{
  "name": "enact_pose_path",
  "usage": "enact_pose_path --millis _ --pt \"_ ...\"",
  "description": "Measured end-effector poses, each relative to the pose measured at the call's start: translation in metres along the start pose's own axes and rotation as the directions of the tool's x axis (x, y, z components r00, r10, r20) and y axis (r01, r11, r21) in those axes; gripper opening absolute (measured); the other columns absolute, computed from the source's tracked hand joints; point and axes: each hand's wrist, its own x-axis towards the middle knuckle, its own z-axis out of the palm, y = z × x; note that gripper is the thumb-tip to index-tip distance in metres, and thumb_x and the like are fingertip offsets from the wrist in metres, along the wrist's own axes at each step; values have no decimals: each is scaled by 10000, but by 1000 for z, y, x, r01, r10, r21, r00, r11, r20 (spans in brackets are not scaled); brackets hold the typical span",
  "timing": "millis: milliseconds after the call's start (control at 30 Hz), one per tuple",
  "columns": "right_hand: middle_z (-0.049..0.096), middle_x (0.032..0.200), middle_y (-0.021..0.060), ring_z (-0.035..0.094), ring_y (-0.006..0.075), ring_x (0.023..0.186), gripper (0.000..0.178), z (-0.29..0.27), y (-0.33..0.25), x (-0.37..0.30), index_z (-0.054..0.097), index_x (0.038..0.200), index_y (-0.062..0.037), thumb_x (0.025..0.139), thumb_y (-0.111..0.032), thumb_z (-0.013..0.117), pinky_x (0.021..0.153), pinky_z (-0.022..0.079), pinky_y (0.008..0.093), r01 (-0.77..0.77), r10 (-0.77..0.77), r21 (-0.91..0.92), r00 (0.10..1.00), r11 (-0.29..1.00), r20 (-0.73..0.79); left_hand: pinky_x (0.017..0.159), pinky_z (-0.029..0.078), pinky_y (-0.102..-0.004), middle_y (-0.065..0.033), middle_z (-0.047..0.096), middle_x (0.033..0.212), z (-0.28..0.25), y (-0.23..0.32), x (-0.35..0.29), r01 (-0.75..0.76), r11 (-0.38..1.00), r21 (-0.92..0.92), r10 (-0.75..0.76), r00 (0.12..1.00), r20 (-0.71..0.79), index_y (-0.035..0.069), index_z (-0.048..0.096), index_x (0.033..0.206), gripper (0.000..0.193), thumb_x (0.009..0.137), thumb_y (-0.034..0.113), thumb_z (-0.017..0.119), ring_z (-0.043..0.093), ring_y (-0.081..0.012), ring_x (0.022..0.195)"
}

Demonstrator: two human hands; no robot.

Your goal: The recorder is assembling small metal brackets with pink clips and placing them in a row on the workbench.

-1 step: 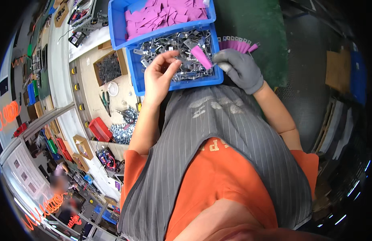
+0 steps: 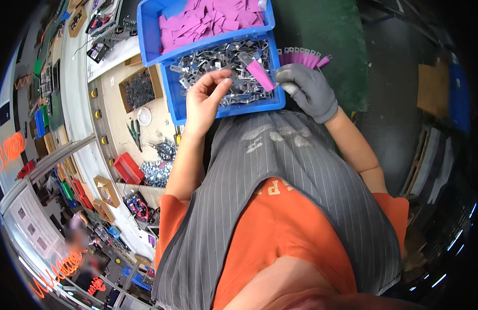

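My bare left hand [image 2: 204, 101] hovers over a blue bin [image 2: 178, 111] of loose bent metal pieces [image 2: 197, 62]. Its fingers curl toward the thumb, with a gap between and nothing visible in them. My right hand [image 2: 311, 92], in a grey glove, is closed at the bin's right rim, thumb and fingertips pinched. From those fingertips a metal strip with a pink sleeve [image 2: 260, 76] slants up and left over the bin, its bare grey end farthest from the glove. The exact grip point is hard to see. Just beyond the glove lies a fanned row of similar pink-sleeved strips [image 2: 303, 56].
Behind stands another blue bin [image 2: 148, 36] full of flat pink pieces [image 2: 210, 23]. On the left bench are a cardboard box of dark parts [image 2: 141, 90], pliers [image 2: 134, 133], a small white round dish [image 2: 144, 116] and a red bin [image 2: 128, 168]. People work far lower left.
The pink-sleeved strip has shifted very slightly right relative to the bin. Both hands keep nearly the same pose.
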Motion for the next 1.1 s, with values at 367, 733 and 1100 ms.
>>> enact_pose_path --millis 367,733,1100 --pt "601 933 135 580 328 899 163 -45 147 -147 627 973 -118 841 -194 568 782 470 409 -708 618 -451 701 543 -357 704 406 -171 45 598 858 -7 -38 3 149 976 158 -167 980 109 18 627 1069 204 875 80 615 509 -27 756" --pt "594 972 150 582 333 897 204 -28 160 -116 635 1005 -85 820 -166 607 800 467 380 -724 714 -173 688 668 -128 663 404 -177 51 584 820 -4 -49 10 135 954 267 -190 963 193 15 634 1059 203 874 95 610 484 -25 711" --pt "583 989 125 562 322 946 223 -25 152 -115 627 1019 -92 799 -120 603 823 463 403 -497 550 -423 835 758 5 616 398 -189 48 584 788 -18 -55 2 131 920 369 -194 971 139 28 643 1050 210 858 110 620 470 -34 670"
